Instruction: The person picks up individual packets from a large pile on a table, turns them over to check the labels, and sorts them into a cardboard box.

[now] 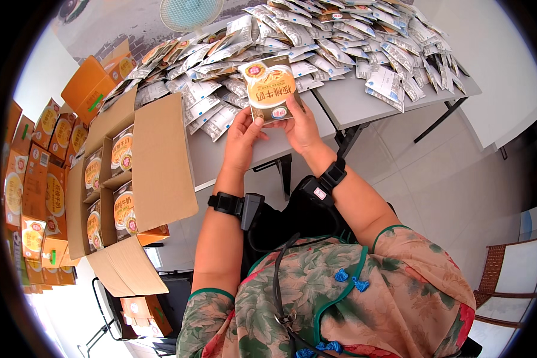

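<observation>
Both hands hold one flat brown-and-cream packet [271, 89] with an orange picture over the near edge of the table. My left hand [241, 141] grips its lower left corner, thumb on the front. My right hand [302, 124] grips the lower right side, thumb also on the front face. The fingers behind the packet are partly hidden. To the left stands an open cardboard box [163, 161], split by dividers into compartments. Similar packets [123, 154] stand inside it. Beyond my hands lies a large heap of packets [292, 36], mostly showing silvery-white backs.
The grey table [335, 107] bears the heap. Stacked orange cartons [46, 191] fill the far left, and an open orange carton [89, 85] stands behind the cardboard box. A pale green fan [191, 13] is at the back. Lower left, another orange carton [144, 314] rests on a dark chair.
</observation>
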Demonstrator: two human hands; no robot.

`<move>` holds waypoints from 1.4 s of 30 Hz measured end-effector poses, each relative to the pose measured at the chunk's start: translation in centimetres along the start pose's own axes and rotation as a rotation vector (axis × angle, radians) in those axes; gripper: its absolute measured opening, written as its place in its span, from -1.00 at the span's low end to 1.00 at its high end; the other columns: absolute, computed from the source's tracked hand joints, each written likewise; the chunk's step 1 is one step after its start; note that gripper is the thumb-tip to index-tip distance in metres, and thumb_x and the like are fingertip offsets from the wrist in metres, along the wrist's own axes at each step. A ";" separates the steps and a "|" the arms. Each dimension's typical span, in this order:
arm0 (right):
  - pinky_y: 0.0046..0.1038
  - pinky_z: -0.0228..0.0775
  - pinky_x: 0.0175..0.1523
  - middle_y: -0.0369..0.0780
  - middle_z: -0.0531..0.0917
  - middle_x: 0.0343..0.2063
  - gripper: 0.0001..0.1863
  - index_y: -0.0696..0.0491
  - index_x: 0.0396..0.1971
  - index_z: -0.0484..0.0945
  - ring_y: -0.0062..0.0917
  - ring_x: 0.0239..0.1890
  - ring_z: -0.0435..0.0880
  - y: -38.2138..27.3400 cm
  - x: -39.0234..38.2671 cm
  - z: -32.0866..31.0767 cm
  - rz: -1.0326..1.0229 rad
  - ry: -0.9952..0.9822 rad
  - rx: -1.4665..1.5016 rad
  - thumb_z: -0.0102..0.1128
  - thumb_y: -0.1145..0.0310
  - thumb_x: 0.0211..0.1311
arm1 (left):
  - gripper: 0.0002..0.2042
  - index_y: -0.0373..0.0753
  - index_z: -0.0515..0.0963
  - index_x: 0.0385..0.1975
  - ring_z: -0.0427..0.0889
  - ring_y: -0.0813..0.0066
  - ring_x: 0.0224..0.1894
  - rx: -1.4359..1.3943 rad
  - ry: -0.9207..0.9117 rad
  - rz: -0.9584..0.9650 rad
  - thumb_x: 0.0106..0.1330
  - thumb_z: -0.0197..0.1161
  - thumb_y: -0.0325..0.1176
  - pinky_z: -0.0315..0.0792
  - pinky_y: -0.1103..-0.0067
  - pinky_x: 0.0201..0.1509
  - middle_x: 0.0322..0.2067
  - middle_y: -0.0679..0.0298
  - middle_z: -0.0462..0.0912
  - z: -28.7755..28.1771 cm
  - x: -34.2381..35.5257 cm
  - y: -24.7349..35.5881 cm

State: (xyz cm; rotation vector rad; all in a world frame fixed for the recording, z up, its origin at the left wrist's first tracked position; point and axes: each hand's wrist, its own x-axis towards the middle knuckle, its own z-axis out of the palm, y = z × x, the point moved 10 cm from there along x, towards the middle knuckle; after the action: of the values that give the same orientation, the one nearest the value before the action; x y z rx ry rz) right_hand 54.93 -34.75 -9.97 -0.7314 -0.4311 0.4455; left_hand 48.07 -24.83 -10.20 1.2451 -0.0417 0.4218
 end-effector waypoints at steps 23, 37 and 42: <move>-0.58 0.35 -0.14 -0.34 0.55 -0.17 -0.61 0.07 0.02 0.36 -0.69 -0.17 0.49 0.5 -0.2 0.9 0.039 -0.147 -0.066 0.08 0.23 0.23 | -0.80 -0.28 0.44 -0.26 0.42 0.62 -0.62 -0.238 0.044 -0.037 0.37 -0.05 -0.28 0.29 0.73 -0.54 -0.62 0.31 0.51 -1.0 -0.1 0.0; -0.65 0.24 -0.23 -0.39 0.53 -0.20 -0.61 0.05 0.00 0.37 -0.74 -0.23 0.46 1.4 0.0 1.2 0.100 -0.232 -0.082 -0.03 0.13 0.29 | -0.75 -0.16 0.39 -0.54 0.24 0.69 -0.71 -0.512 0.320 0.011 0.35 -0.01 -0.19 0.10 0.73 -0.65 -0.77 0.45 0.32 -4.9 -0.3 -0.6; -0.69 0.20 -0.44 -0.35 0.56 -0.38 -0.64 0.07 -0.19 0.44 -0.72 -0.46 0.47 1.8 0.0 0.5 0.152 -0.217 -0.105 0.00 0.06 0.26 | -0.75 -0.09 0.35 -0.58 0.19 0.73 -0.74 -0.576 0.383 -0.015 0.33 0.05 -0.16 0.06 0.74 -0.67 -0.79 0.51 0.27 -5.6 -0.5 -1.0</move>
State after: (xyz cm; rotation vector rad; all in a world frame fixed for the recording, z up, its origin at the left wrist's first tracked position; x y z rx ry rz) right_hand 54.20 -33.29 -10.92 -0.8241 -0.6081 0.6525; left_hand 46.83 -20.04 -13.14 0.5854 0.1638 0.5802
